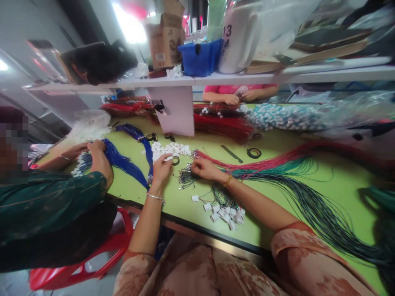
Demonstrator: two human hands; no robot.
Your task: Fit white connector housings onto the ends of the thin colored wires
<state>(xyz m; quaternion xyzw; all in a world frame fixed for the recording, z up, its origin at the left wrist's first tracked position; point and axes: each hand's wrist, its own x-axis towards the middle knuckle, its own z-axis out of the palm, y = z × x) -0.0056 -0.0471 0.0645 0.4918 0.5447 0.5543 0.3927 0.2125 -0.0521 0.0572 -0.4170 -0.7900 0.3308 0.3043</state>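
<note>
My left hand (162,169) is at the near edge of a pile of small white plastic connectors (159,150), its fingertips closed on a white connector. Beside them lies a black roll of tape (175,160). My right hand (203,168) is curled, thumb against fingers, over the metal-tipped ends of a bundle of dark wires (187,176); whatever it pinches is too small to make out. Red wires (262,164) and green wires (285,166) run off to the right. Nearer me, wired white connectors (226,213) lie in a loose heap.
A flat metal strip (231,153) and another tape roll (254,153) lie behind the wires. A co-worker's hands (95,148) hold blue wires (123,162) at left. Opposite, another person's hands (237,98) work below a shelf (173,82). Its upright panel (174,111) stands on the table.
</note>
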